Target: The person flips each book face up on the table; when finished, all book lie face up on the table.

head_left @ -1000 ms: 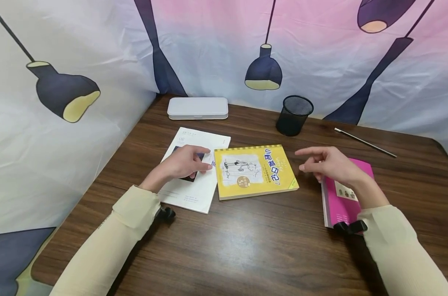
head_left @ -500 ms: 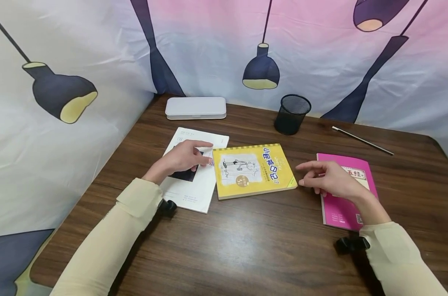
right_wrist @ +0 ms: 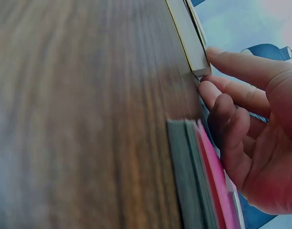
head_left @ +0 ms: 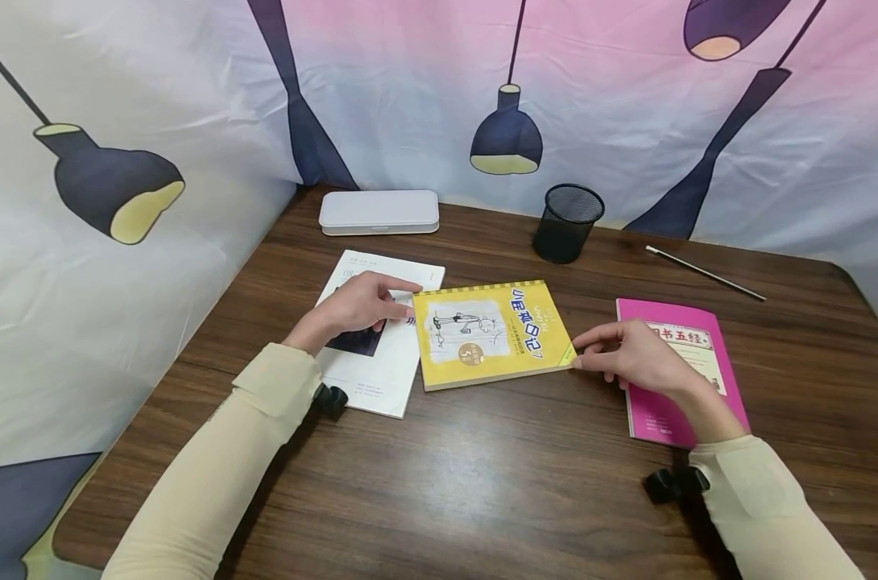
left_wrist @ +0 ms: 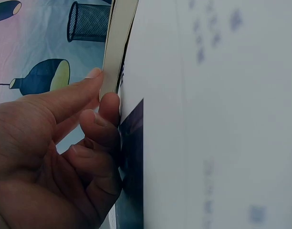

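A yellow paperback book (head_left: 468, 334) lies flat, its left edge overlapping a white book (head_left: 381, 379) with a dark picture on its cover. My left hand (head_left: 355, 310), above the white book, holds the yellow book's left edge with thumb and index finger. At the opposite lower corner, my right hand (head_left: 631, 354) pinches the book with its fingertips. The wrist views show left fingertips (left_wrist: 94, 73) and right fingertips (right_wrist: 213, 50) at the book's page edges, other fingers curled below. Partly beneath my right hand lies a pink book (head_left: 660, 411).
A white pencil case (head_left: 378, 213) stands at the back left. Right of it are a black mesh pen cup (head_left: 567, 225) and a thin pencil (head_left: 703, 272). Printed fabric hangs behind the brown wooden table (head_left: 468, 483).
My right hand has moved in from over the pink book to the yellow book's right corner. The left hand has come against its left edge. The view has shifted slightly.
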`<state>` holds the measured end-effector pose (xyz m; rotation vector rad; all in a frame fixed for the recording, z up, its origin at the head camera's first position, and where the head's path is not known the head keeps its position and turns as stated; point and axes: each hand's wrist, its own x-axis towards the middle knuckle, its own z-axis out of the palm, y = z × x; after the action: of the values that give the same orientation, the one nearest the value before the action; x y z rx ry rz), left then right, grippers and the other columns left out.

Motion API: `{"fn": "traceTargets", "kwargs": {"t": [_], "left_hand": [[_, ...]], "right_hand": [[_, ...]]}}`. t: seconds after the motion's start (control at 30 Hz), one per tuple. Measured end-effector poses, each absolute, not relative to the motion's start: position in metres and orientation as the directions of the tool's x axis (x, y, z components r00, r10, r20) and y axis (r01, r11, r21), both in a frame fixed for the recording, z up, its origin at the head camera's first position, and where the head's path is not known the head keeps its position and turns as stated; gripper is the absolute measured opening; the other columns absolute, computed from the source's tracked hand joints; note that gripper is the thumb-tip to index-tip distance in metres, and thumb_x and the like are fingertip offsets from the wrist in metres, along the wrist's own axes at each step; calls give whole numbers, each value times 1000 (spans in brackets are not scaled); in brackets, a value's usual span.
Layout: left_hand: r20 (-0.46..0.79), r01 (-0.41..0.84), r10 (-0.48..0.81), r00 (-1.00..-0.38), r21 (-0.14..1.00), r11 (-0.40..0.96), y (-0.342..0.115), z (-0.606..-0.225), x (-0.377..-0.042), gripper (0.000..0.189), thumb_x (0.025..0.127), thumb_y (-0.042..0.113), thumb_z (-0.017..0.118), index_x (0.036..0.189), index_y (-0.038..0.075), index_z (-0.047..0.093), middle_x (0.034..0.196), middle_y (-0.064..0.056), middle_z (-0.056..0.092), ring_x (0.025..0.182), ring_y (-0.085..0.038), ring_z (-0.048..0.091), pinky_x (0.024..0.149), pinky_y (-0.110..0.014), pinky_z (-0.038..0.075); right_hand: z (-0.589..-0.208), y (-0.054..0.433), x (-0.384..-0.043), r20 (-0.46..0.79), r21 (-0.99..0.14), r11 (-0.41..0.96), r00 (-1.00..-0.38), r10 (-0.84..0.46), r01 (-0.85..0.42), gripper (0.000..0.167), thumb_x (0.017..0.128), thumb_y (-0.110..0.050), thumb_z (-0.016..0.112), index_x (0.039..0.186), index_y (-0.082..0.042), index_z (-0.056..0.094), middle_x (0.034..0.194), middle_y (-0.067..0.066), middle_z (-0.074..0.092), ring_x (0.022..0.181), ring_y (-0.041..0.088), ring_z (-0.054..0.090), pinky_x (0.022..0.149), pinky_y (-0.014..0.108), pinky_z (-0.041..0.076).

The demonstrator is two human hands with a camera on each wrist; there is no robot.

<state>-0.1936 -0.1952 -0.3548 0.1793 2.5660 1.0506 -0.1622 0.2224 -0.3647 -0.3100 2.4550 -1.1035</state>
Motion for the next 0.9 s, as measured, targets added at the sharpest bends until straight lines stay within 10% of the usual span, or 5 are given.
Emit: {"fn": "traceTargets", "kwargs": {"t": [0.9], "left_hand": [[-269,-22,233,-935,697,717,-192,-357,-192,40,97,20,78,136,15,73,65,-1,57,50,-12,51,52,-25,38]], "right_hand": [[-364,220,-167,-309,-746,666,-885,-348,-1,44,89,-22,86,123,1,72,85,6,67,57,16,56,47,28,48]]}}
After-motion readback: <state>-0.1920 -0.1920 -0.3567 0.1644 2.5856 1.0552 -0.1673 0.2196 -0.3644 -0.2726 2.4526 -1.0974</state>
